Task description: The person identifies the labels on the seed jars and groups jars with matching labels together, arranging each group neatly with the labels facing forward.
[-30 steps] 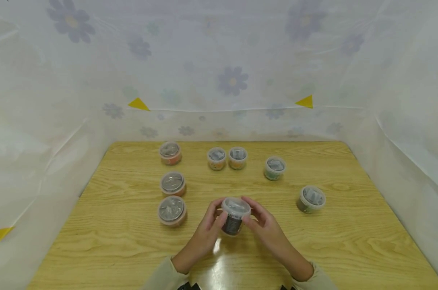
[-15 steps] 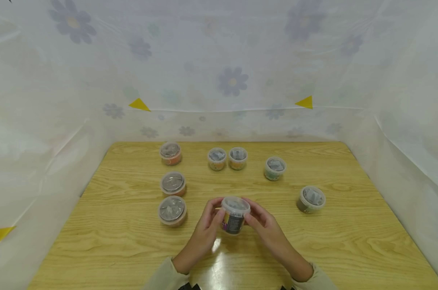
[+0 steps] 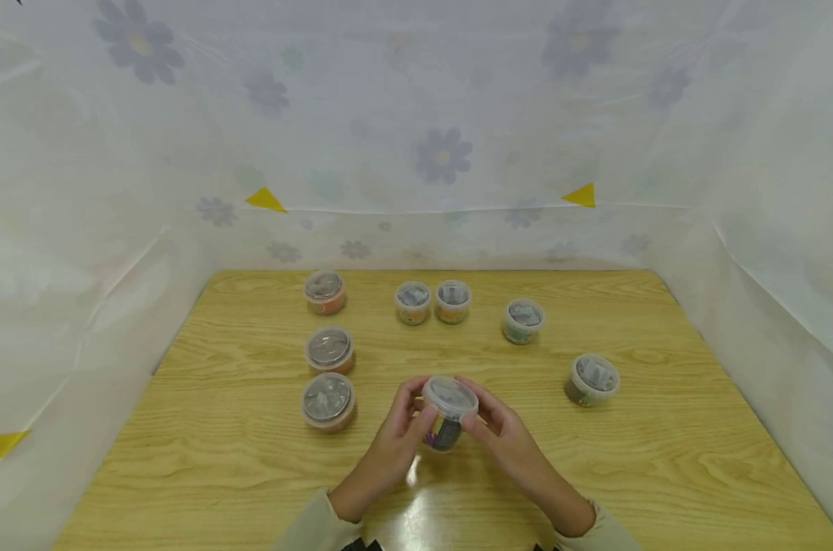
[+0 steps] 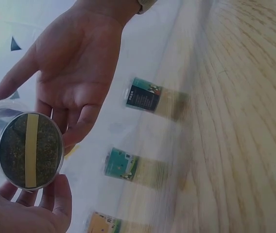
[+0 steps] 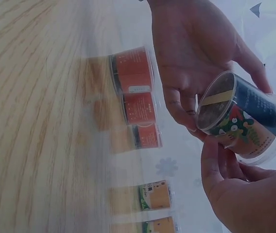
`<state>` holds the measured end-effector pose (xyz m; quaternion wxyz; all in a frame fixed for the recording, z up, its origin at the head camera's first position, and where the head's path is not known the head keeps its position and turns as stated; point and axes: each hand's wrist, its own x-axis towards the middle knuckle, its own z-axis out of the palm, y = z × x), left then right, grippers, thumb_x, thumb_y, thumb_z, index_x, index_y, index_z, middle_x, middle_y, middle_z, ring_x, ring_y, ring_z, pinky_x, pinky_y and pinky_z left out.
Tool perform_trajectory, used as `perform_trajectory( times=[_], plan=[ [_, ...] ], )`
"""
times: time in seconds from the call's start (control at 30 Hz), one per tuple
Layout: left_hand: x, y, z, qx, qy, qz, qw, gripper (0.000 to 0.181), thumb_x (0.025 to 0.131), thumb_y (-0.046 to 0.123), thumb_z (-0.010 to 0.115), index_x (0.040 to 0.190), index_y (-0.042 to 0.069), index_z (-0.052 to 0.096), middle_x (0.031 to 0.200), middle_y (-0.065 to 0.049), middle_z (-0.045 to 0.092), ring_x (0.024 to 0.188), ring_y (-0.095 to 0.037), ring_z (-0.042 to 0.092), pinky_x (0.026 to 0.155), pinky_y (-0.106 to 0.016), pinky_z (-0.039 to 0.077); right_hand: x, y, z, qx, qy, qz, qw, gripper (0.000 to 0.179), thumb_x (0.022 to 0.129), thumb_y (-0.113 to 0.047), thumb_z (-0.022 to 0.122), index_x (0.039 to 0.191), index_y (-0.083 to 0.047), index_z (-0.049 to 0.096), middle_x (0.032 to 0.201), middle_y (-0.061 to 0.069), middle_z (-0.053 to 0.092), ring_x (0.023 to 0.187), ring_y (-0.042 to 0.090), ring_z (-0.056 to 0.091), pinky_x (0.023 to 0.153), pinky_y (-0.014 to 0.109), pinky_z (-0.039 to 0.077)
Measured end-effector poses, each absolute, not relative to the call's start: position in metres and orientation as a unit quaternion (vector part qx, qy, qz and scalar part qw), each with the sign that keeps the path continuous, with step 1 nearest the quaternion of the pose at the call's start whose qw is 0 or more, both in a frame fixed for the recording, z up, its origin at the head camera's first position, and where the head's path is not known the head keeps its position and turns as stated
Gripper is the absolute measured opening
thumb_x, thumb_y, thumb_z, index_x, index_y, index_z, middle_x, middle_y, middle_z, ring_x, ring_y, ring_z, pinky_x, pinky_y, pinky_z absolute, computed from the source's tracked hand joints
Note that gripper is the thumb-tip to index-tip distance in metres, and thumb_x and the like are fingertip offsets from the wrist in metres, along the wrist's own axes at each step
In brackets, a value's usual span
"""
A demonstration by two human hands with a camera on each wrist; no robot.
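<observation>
In the head view both hands hold a clear lidded plastic tub (image 3: 447, 430) above the front middle of the table. My left hand (image 3: 389, 440) grips its left side and my right hand (image 3: 509, 438) its right side, fingers around the far side and thumbs in front. Its label has a dark panel with print beside a colourful part; the right wrist view shows flowers and an orange area. From below, in the left wrist view, the tub's base (image 4: 44, 150) looks dark and speckled, with a pale yellow strip (image 4: 31, 150) across it.
Three red-labelled tubs (image 3: 328, 402) stand on the left of the wooden table (image 3: 251, 474). Two orange-labelled tubs (image 3: 413, 304) sit side by side at the back, with a green one (image 3: 523, 321) and a dark green one (image 3: 591, 380) rightward. White flowered sheeting (image 3: 361, 99) encloses the sides.
Between the hands the tub has turned, bringing the colourful part of its label into the head view beside the dark panel. The other tubs have stayed where they were.
</observation>
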<state>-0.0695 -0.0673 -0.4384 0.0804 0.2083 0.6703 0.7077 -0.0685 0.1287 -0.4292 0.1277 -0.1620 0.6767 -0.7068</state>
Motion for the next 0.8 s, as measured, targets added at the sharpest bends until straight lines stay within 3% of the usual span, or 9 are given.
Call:
perform_trajectory(
  times=[0.17, 0.4, 0.8],
  plan=[
    [-0.0712, -0.0674, -0.4416, 0.210, 0.669, 0.709, 0.077, 0.038, 0.100, 0.008, 0.038, 0.137, 0.007, 0.031, 0.129, -0.011, 0.038, 0.103, -0.022, 0.044, 0.079, -0.029, 0.046, -0.0685, 0.1284, -0.4293, -0.155, 0.682, -0.704, 0.122, 0.052, 0.096, -0.011, 0.050, 0.143, -0.002, 0.031, 0.141, 0.019, 0.037, 0.127, 0.030, 0.038, 0.095, 0.029, 0.042],
    [-0.0710, -0.0701, -0.4400, 0.191, 0.679, 0.705, 0.069, 0.034, 0.102, 0.016, 0.035, 0.137, 0.013, 0.033, 0.127, -0.008, 0.041, 0.110, -0.023, 0.046, 0.091, -0.033, 0.042, -0.0705, 0.1285, -0.4293, -0.125, 0.688, -0.703, 0.126, 0.049, 0.097, -0.013, 0.050, 0.142, -0.005, 0.033, 0.139, 0.016, 0.041, 0.120, 0.023, 0.046, 0.091, 0.032, 0.046],
    [-0.0738, -0.0743, -0.4384, 0.195, 0.660, 0.724, 0.039, 0.031, 0.102, 0.015, 0.037, 0.132, 0.007, 0.040, 0.125, -0.013, 0.045, 0.112, -0.024, 0.050, 0.094, -0.034, 0.043, -0.0715, 0.1309, -0.4298, -0.134, 0.674, -0.716, 0.122, 0.044, 0.099, -0.013, 0.045, 0.139, -0.001, 0.034, 0.129, 0.020, 0.046, 0.107, 0.021, 0.055, 0.090, 0.047, 0.045]
  ],
)
